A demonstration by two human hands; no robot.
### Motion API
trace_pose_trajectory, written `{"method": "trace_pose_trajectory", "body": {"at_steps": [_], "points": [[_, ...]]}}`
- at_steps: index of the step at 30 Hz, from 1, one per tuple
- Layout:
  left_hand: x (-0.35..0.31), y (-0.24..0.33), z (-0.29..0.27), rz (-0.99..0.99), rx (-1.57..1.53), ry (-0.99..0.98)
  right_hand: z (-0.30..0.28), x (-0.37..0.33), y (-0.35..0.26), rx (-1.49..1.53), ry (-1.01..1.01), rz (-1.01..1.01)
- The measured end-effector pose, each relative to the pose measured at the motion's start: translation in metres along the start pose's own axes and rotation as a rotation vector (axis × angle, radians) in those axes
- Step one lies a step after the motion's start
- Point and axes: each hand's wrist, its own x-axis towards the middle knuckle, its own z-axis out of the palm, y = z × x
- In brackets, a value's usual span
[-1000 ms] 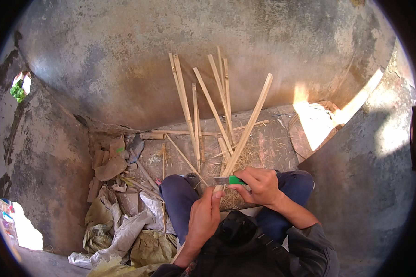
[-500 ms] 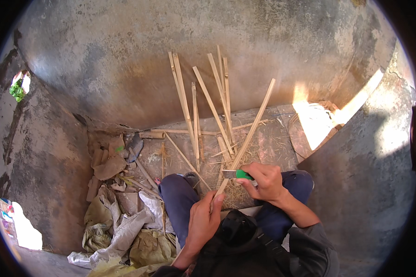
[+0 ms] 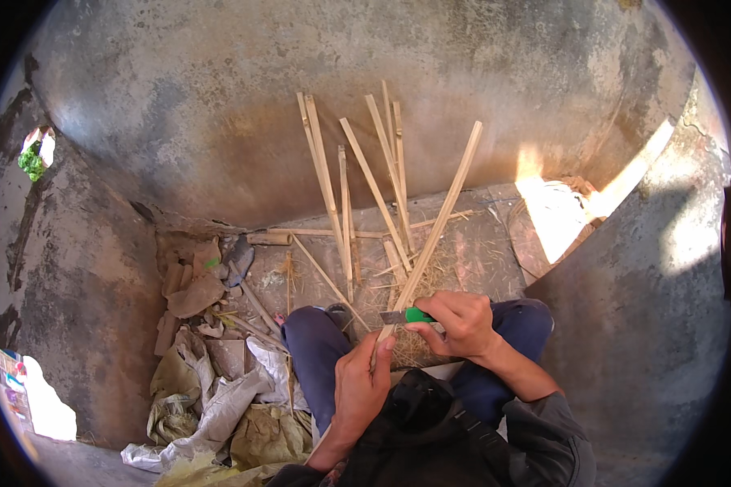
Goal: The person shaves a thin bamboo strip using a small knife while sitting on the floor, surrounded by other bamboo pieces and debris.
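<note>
So there's a long pale bamboo strip (image 3: pixel 439 223), flat and thin, slanting up and away toward the wall, its near end down over the lap. A small knife (image 3: pixel 406 316) with a green handle and grey blade sits crosswise against that strip near its lower end.

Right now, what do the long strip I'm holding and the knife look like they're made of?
The long strip, held by the left hand, looks like split bamboo or pale wood: straw-coloured, matte, flat and straight-grained, matching the leaning slats. The knife in the right hand shows a glossy green handle, probably plastic, and a thin grey blade, seemingly metal.
</note>
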Motion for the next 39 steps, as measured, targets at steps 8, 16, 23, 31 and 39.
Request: {"method": "trace_pose_trajectory", "body": {"at_steps": [8, 16, 23, 31, 39], "points": [[-0.003, -0.003, -0.003, -0.003, -0.006, -0.011, -0.004, 0.001, 0.005, -0.067, 0.012, 0.023], [-0.018, -0.015, -0.007, -0.036, -0.027, -0.002, -0.021, 0.013, 0.035, -0.108, 0.077, 0.093], [-0.031, -0.022, -0.009, -0.075, -0.036, -0.023, -0.029, 0.019, 0.07, -0.099, 0.147, 0.19], [-0.037, -0.027, -0.018, -0.127, 0.021, -0.082, -0.03, 0.027, 0.093, -0.121, 0.202, 0.213], [-0.044, -0.033, -0.022, -0.156, 0.026, -0.12, -0.044, 0.039, 0.111, -0.165, 0.181, 0.324]]}}
